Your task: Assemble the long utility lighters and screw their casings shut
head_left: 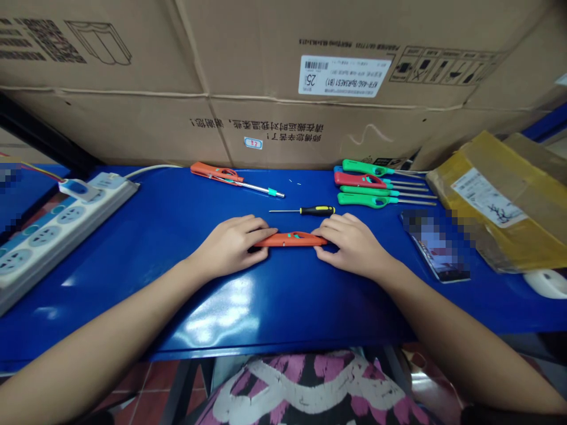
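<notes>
An orange lighter handle [290, 239] lies across the front middle of the blue table, with a teal piece showing in its trigger opening and no metal rod visible. My left hand [237, 243] pinches its left end between thumb and fingers. At the other end, my right hand [348, 242] closes its thumb and fingertips on it. Just beyond the hands is a black and yellow screwdriver [317, 211], its thin shaft pointing left. Farther back lies another orange lighter casing [217, 172] with a metal tube and teal piece [272, 192] along it.
Several green and red long-necked lighters [363, 200] lie at the back right. Beside them are a phone [436, 245], a yellow-taped parcel [505, 200] and a white object [547, 283]. A power strip [66, 218] runs along the left. Large cardboard boxes [274, 71] stand behind.
</notes>
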Tool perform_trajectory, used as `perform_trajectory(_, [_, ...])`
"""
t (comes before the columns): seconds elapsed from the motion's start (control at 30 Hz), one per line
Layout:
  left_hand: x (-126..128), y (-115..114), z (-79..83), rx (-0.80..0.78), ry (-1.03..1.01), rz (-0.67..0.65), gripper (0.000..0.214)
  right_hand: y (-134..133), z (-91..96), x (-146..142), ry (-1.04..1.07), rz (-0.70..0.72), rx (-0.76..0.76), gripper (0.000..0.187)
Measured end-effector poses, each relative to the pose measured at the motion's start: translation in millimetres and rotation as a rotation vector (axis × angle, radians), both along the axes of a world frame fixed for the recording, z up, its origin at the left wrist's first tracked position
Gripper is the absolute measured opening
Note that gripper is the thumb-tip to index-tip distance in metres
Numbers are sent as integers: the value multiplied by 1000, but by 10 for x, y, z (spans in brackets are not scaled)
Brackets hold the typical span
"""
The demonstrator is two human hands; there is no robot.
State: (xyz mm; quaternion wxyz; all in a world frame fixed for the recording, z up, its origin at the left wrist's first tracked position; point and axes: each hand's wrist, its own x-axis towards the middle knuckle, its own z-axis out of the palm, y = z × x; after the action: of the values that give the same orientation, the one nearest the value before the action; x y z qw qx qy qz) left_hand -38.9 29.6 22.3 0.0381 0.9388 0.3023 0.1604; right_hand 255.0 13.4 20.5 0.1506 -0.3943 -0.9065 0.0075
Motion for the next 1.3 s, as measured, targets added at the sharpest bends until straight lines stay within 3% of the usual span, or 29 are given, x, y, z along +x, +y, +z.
perform_trajectory(0.17, [-2, -4, -17, 1, -55, -51, 33, 16, -10, 10, 60, 19, -30, 16])
perform_trajectory(0.5, [116, -114, -51, -91, -193, -113, 29, -37, -67, -86, 200, 172, 75, 21])
perform_trajectory(0.8, [141, -159, -66, -79, -195, -133, 29, -76, -69, -116, 210, 171, 40, 16])
perform_trajectory(1.0, [105, -102, -63, -65, -207, -146, 29, -37, -16, -71, 238, 132, -101, 14])
perform_trajectory(1.3, [24, -36, -33, -53, -189, -139, 29, 41, 4, 79, 178, 88, -53, 11])
